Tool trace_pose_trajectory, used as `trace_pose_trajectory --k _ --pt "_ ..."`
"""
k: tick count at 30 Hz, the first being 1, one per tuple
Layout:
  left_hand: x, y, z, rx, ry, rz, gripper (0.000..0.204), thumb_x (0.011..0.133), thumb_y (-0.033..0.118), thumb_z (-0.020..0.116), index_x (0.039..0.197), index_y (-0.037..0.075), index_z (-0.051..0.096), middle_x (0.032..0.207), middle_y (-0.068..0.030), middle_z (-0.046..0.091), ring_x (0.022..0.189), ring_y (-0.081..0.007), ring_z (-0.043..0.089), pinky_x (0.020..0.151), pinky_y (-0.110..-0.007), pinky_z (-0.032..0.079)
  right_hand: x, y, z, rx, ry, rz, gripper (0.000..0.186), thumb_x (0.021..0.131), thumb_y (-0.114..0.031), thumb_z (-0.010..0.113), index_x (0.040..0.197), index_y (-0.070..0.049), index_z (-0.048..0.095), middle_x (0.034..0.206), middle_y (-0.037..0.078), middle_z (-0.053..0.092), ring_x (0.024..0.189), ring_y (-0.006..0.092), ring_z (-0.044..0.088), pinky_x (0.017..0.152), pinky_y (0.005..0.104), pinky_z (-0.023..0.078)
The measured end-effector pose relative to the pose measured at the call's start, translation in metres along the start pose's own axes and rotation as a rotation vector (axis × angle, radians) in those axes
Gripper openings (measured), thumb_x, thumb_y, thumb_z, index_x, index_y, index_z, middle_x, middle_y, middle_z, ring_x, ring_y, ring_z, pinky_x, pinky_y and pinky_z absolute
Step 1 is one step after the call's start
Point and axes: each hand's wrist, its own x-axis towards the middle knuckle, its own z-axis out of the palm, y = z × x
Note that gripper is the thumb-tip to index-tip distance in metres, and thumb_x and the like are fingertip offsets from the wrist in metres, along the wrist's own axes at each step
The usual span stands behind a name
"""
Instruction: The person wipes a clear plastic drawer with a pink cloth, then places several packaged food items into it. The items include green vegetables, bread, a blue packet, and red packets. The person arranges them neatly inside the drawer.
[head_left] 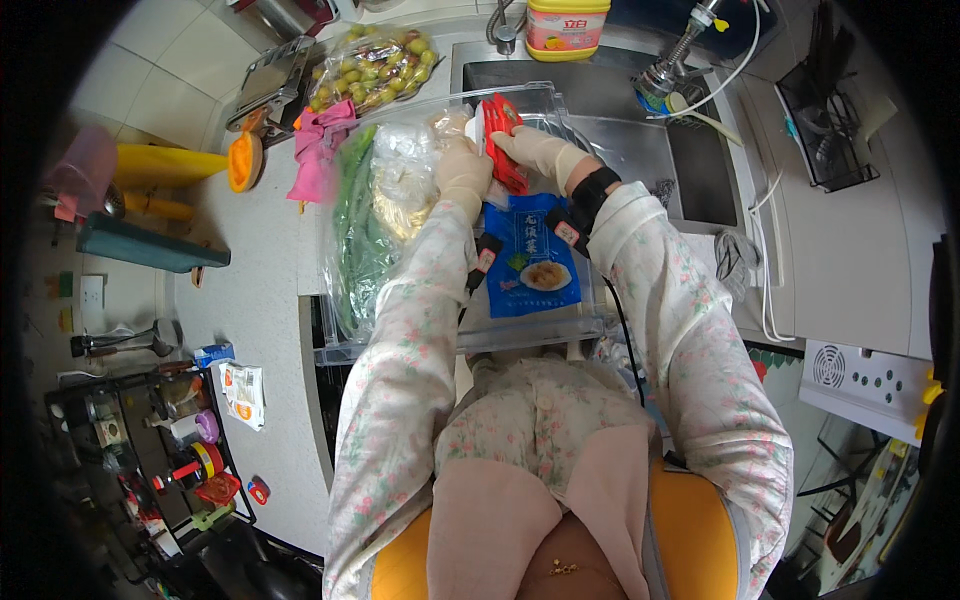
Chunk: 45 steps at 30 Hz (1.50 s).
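Note:
A clear plastic bin (pixel 455 350) lies in front of me on the counter, partly over the sink's edge. Both hands wear pale gloves and reach to its far end. My right hand (pixel 538 153) is closed on the edge of a red packet (pixel 507 125). On the packet's left side, my left hand (pixel 463 170) also grips it, fingers partly hidden. Nearer to me lies a flat blue food packet (pixel 535 255). Left of my left forearm are long green vegetables (pixel 358 245) in clear plastic and a clear bag of pale, yellowish food (pixel 402 185).
A metal sink (pixel 625 145) extends right of the bin, with a yellow detergent jug (pixel 566 28) behind it. Bagged round green fruit (pixel 375 70), a pink cloth-like bundle (pixel 320 148) and a cut orange squash (pixel 243 160) sit leftward. A rack of jars (pixel 180 440) stands at lower left.

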Motion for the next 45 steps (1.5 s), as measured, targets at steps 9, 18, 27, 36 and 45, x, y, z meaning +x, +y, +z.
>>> trace_pose_trajectory --k 9,18,27,36,45 --pt "-0.010 0.026 -0.014 0.122 -0.038 -0.060 0.062 0.075 0.050 0.071 0.118 0.007 0.057 0.107 -0.0170 0.068 0.104 -0.0330 0.065 0.088 -0.042 0.051 0.015 0.042 0.010 0.064 0.027 -0.225 0.031 0.080 -0.030 0.063 0.085 0.000 0.069 0.096 0.023 0.067 0.087 0.0359 0.066 0.072 0.0389 0.054" --pt "-0.005 0.031 -0.013 0.190 -0.067 -0.057 0.063 0.072 0.042 0.076 0.119 0.006 0.055 0.110 -0.0173 0.067 0.103 -0.0316 0.065 0.088 -0.040 0.052 -0.101 -0.021 0.009 -0.893 -0.309 -0.180 0.072 0.059 -0.069 0.073 0.084 -0.001 0.072 0.078 0.016 0.069 0.076 0.0305 0.068 0.069 0.0367 0.052" --pt "-0.007 0.029 -0.012 0.152 -0.035 -0.032 0.057 0.072 0.038 0.075 0.114 0.003 0.057 0.107 -0.0190 0.067 0.101 -0.0326 0.065 0.086 -0.040 0.052 -0.114 -0.035 -0.003 -0.670 -0.397 -0.146 0.065 0.063 -0.059 0.075 0.090 0.001 0.071 0.085 0.017 0.070 0.079 0.0316 0.067 0.072 0.0371 0.052" --pt "-0.005 0.022 -0.008 0.109 -0.059 -0.023 0.070 0.072 0.043 0.076 0.124 0.005 0.048 0.112 -0.0196 0.066 0.103 -0.0352 0.064 0.089 -0.044 0.050 -0.161 -0.064 -0.095 -0.581 -0.145 -0.158 0.056 0.068 -0.051 0.074 0.091 0.001 0.072 0.091 0.023 0.069 0.083 0.0327 0.068 0.075 0.0384 0.054" --pt "-0.008 0.020 -0.007 0.140 -0.077 -0.032 0.073 0.071 0.043 0.078 0.127 0.007 0.048 0.114 -0.0182 0.065 0.105 -0.0336 0.064 0.089 -0.042 0.050 -0.064 -0.052 -0.110 -0.043 0.368 -0.040 0.059 0.070 -0.043 0.075 0.100 0.008 0.068 0.097 0.026 0.068 0.089 0.0327 0.069 0.078 0.0355 0.053"
